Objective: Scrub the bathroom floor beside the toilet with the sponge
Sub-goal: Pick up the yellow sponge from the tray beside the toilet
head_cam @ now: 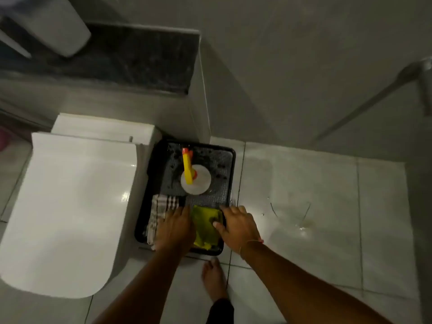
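Sponge lies long-ways between both hands in the tray; right hand is nearer, fingers spread on it.

Black tray sits wedged between toilet and wall corner, holding spray bottle, checked cloth, yellow cloth; open floor tile lies clear to its right.

The left hand hides part of the checked cloth; the right hand covers the yellow item's right edge, sponge or cloth unclear
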Available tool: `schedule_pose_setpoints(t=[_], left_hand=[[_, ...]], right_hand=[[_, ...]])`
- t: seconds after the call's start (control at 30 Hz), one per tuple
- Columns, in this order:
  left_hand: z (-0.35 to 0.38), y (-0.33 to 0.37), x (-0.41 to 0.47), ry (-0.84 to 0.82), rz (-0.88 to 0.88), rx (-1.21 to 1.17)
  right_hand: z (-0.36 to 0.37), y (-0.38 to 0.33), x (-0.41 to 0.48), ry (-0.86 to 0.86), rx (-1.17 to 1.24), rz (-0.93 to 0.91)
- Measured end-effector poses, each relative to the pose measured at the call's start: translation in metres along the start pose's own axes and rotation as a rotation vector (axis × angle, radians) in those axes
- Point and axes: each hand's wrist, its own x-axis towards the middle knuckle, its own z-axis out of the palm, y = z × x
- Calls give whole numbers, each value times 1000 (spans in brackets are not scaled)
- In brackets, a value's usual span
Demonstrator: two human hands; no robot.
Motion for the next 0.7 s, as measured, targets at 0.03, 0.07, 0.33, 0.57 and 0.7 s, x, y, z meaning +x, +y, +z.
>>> schedule_pose_setpoints(t=[0.03,0.07,0.33,0.57,0.7], left_hand=[[8,-2,8,-24,-4,8],[16,-3,16,-34,-8,18],[52,-5,39,29,-70,8],[51,-4,52,21,-190,-165],[45,-6,48,33,-226,-270]], right_hand=[[10,0,9,8,-20,-7],[19,-1,17,35,-40,-1],[47,-3,40,96,-137,31],[52,-2,47,132,-62,49],[50,-2,41,186,84,87]])
